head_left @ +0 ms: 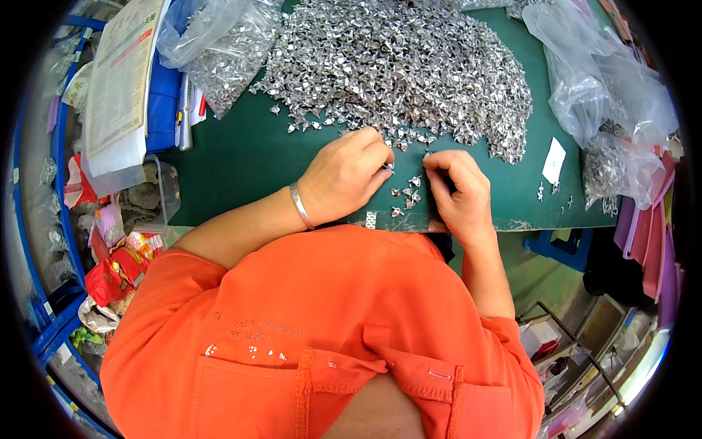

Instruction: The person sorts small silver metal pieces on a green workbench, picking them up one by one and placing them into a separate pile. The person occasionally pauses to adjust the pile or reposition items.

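Observation:
A broad heap of small silvery metal pieces [398,69], each with pointed prongs, covers the far middle of the green tabletop [241,157]. At the heap's near edge my left hand [342,177] is closed, with one small metal piece [389,168] pinched at its fingertips. My right hand [466,194] is closed too, thumb and forefinger together; a tiny silvery bit shows at their tips, too small to name. Between the hands, closer to me, lies a loose cluster of several such pieces [408,196]. The left wrist wears a silver bangle [300,206].
Clear plastic bags of metal parts stand at the back left [230,55] and right [610,164]. A white tag [553,161] lies on the right, near a few small parts. Left are a blue bin [162,110] with papers and a clear plastic box [167,186]. The table's front edge touches my front.

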`<state>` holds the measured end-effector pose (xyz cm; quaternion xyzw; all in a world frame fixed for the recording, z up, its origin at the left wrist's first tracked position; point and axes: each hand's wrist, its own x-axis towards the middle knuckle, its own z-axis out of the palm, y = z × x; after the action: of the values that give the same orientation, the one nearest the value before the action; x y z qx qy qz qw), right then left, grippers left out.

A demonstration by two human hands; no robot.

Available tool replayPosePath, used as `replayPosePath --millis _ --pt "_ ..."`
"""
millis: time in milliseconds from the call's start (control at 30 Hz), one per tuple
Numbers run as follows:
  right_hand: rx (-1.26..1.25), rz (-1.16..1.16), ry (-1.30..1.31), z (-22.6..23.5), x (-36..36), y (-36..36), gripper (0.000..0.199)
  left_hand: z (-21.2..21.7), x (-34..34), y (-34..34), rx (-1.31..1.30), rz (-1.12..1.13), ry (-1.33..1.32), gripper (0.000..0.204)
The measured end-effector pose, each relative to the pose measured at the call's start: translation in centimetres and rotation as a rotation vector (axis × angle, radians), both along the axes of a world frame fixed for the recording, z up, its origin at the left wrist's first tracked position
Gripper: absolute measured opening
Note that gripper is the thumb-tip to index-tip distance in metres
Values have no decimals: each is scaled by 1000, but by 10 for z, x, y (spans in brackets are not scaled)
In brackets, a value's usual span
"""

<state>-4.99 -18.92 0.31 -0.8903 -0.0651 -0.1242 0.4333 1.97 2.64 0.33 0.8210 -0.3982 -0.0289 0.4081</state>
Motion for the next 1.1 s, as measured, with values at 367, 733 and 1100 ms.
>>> replayPosePath --millis 367,733,1100 --pt "-104 -36 -119 -10 7 2 20 5 -1 0 -140 83 269 14" --pt "-117 116 -174 6 9 -4 25 0 2 3 -210 99 416 13" --pt "51 -148 1 -1 15 -17 13 -3 3 4 -237 93 427 14"
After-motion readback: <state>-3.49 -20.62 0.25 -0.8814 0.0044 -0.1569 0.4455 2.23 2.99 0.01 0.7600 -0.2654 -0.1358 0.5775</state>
